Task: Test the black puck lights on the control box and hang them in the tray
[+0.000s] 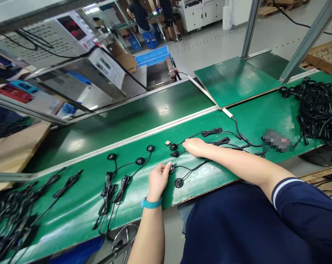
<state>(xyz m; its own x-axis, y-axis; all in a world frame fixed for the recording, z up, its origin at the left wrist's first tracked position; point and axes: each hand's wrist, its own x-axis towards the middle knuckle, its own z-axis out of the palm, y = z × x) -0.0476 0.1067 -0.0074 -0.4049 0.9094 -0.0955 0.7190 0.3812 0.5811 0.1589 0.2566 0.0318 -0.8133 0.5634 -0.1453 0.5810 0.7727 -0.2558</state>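
Fingers of the left hand [158,179] are pinched on a round black cable end [171,169] near the front edge of the green tabletop [270,113]. Those of the right hand [195,147] curl together beside another round end [173,147], farther from that edge; whether they clamp its lead, I cannot tell. The step appears to be arranging round ends; the next move likely calls for uncrossed leads.

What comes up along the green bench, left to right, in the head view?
Tangled black cables, pair of bundled black cables, left hand, right hand, blurred dark box, black cable heap.
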